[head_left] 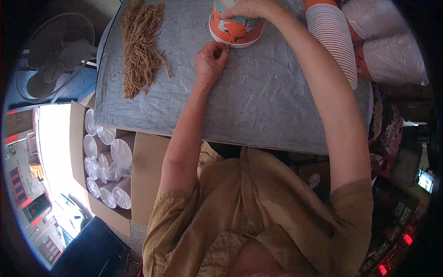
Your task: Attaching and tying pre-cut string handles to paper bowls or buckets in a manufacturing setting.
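Observation:
A paper bucket (235, 30), orange with pale green and white patches, stands at the far middle of the table with its white rim toward me. My right hand (244, 9) reaches over from the right and grips it, fingers spread over its upper side. Just below the rim, on the near left, my left hand (212, 59) is closed in a pinch. A thin cord (228, 46) shows at its fingertips, and a thin loop runs beside the bucket's left side. Left of my hands lies a bundle of brown twine (140, 51) with loose, frayed ends.
Grey sheeting covers the table (267, 106). Nested paper buckets (332, 41) lie at the right, beside plastic-wrapped stacks (392, 57). Below the left edge, an open cardboard box (150, 154) holds several wrapped white stacks (121, 152). A fan (57, 55) stands at far left.

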The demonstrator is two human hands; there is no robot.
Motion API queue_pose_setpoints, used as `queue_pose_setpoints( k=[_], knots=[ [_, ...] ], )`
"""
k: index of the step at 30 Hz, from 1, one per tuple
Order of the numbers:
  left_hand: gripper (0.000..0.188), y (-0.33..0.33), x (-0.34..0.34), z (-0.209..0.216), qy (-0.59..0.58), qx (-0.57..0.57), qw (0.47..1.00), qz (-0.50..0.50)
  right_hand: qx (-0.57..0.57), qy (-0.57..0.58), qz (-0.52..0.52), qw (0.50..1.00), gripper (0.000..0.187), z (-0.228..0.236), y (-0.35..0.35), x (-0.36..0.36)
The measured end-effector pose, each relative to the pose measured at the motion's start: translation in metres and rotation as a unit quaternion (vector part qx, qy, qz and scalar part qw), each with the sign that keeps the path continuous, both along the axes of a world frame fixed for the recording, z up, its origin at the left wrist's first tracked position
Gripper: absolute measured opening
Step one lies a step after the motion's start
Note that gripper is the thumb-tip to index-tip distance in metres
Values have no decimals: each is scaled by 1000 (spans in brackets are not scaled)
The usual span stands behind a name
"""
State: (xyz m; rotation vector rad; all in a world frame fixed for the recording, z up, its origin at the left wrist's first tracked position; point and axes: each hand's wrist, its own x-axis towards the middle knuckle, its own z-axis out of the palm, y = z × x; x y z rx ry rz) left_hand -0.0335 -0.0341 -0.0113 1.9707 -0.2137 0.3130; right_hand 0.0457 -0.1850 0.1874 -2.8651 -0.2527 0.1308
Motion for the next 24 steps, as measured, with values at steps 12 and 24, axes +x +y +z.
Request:
queue_pose_setpoints(
  k=[12, 24],
  knots=[
    [17, 0, -2, 4, -44, 2, 997, 61, -13, -14, 6, 1000, 115, -6, -2, 4],
    [11, -4, -2, 3, -113, 33, 993, 18, -3, -6, 10, 1000, 116, -3, -1, 1]
  ],
)
